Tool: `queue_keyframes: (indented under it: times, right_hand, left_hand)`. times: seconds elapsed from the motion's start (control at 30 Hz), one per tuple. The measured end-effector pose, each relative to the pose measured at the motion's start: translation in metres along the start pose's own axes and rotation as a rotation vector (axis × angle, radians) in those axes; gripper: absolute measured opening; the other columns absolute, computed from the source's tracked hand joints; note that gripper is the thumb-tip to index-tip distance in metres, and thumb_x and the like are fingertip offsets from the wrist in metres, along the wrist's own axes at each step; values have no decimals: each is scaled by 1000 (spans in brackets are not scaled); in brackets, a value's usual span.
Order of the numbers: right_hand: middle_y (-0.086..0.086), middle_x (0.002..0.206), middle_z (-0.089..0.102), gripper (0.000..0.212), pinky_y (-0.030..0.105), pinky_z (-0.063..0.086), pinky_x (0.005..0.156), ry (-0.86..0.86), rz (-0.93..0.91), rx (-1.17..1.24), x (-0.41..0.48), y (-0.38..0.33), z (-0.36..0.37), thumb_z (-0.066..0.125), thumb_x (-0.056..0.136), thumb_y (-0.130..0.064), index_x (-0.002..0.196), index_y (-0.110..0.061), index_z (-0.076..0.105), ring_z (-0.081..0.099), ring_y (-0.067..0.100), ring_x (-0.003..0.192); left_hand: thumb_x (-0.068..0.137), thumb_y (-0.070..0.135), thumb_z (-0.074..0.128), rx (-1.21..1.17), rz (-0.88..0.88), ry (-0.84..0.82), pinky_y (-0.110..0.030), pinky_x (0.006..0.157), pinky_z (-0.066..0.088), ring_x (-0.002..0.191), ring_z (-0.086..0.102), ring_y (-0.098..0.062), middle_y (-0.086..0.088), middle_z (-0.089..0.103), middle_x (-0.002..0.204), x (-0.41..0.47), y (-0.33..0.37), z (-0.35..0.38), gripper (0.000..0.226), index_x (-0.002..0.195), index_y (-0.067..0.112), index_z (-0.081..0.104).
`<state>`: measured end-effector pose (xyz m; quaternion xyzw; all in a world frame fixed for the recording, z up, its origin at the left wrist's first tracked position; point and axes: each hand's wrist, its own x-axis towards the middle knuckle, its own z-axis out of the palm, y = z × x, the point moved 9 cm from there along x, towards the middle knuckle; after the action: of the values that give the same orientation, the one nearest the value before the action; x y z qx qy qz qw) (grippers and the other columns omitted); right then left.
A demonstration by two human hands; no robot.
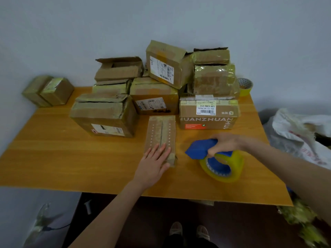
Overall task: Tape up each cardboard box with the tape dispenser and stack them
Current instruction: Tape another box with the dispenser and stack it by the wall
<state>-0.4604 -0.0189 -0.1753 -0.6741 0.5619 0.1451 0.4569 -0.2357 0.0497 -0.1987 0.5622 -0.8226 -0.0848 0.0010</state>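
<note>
- L hand (154, 165) lies flat on near end of slim box (161, 129). Its fingers (157, 151) are straight and close together, pressing on the top by the centre seam, gripping nothing.
- Slim box lies flat on worktop (53, 149), centre front, long side pointing away from person. It has a seam down the middle w/ rows of white dots either side. It sits just in front of pile (155, 93), between big box (105, 115) and printed box (207, 115).
- R hand (225, 143) holds dispenser (202, 148) from above, fingers (213, 151) curled and clamped on the blue body.
- Dispenser carries a yellowish clear roll (222, 167). The roll's lower edge is at the worktop, near right of slim box and apart from it. Blue front end points left, twd slim box.
- Pile fills back of worktop against wall, boxes stacked 2–3 high, most wrapped in yellowish tape.
- Big box is front left, top flaps crumpled, label on front face.
- Printed box is front right, w/ "HUANZHUAN" lettering and a white barcode label.
- Tilted box (166, 63) sits on top of pile, label facing cam.
- Open box (118, 68) is back left, flaps up.
- Spare roll (245, 85) is at back right corner, behind pile.
- Two taped boxes (48, 91) sit side by side off far-left corner; can't tell what they rest on.
- White bag (300, 133) is right of worktop.
- Shoes (188, 231) show at bottom, on dark floor.
</note>
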Motion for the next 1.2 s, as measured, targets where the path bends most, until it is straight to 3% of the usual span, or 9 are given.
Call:
queue_keyframes:
  times: [0.2, 0.4, 0.5, 0.6, 0.7, 0.83, 0.93, 1.03, 1.2]
  right_hand:
    - [2, 96, 64, 34, 27, 45, 61, 249, 73, 588, 14, 27, -9, 76, 77, -28, 106, -19, 60, 61, 19, 80]
    - [12, 101, 69, 45, 40, 54, 79, 228, 242, 928, 29, 58, 11, 73, 81, -37, 116, -12, 63, 66, 29, 86]
    - [7, 98, 64, 44, 45, 50, 88, 315, 263, 869, 28, 69, 2, 69, 83, -48, 111, -16, 58, 61, 28, 91]
    - [7, 92, 64, 42, 39, 51, 77, 366, 228, 777, 25, 74, -8, 62, 91, -45, 115, -11, 62, 61, 24, 82]
    - [20, 118, 64, 46, 50, 49, 91, 485, 180, 457, 17, 64, -22, 54, 98, -36, 132, -4, 57, 60, 37, 105]
    - [10, 143, 50, 49, 39, 38, 106, 723, 8, 285, -9, -3, -14, 55, 98, -30, 142, -8, 47, 47, 28, 131]
    - [6, 139, 55, 56, 29, 46, 94, 527, -71, 252, 0, -63, 53, 52, 99, -34, 148, -12, 36, 56, 20, 120]
    - [4, 119, 66, 60, 17, 46, 60, 462, -83, 314, 10, -100, 92, 48, 101, -33, 152, -14, 23, 60, 14, 86]
    - [8, 113, 67, 67, 26, 41, 66, 486, 10, 273, 25, -102, 93, 44, 102, -36, 154, -10, 11, 65, 26, 98]
  left_hand:
    - [103, 32, 37, -241, -179, 208, -35, 112, 28, 138, 34, -18, 1, 36, 152, 11, -7, -34, 41, 141, 20, 47]
    - [102, 30, 40, -459, -496, 286, -35, 115, 24, 142, 27, -18, -3, 31, 154, 4, -45, -42, 50, 149, 15, 32]
    - [103, 27, 39, -571, -578, 282, -31, 114, 21, 142, 25, -18, -5, 32, 154, -9, -57, -34, 50, 149, 11, 30]
    - [103, 22, 41, -675, -641, 319, -31, 114, 24, 141, 30, -18, -6, 37, 151, -24, -63, -33, 46, 147, 9, 35]
    - [101, 16, 43, -730, -636, 374, -40, 114, 32, 136, 39, -19, -6, 44, 147, -37, -61, -38, 43, 143, 9, 40]
    - [100, 15, 48, -778, -695, 399, -35, 111, 36, 132, 44, -18, -7, 49, 143, -50, -63, -36, 43, 141, 8, 43]
    - [100, 19, 48, -795, -712, 360, -31, 106, 41, 126, 49, -15, -6, 51, 140, -46, -58, -29, 43, 141, 8, 44]
    - [100, 18, 47, -758, -688, 328, -2, 72, 40, 88, 51, 0, 0, 62, 115, -34, -50, -27, 39, 137, 8, 48]
    - [99, 20, 48, -777, -709, 261, -27, 82, 49, 99, 60, -17, -4, 64, 115, -26, -55, -18, 39, 137, 12, 48]
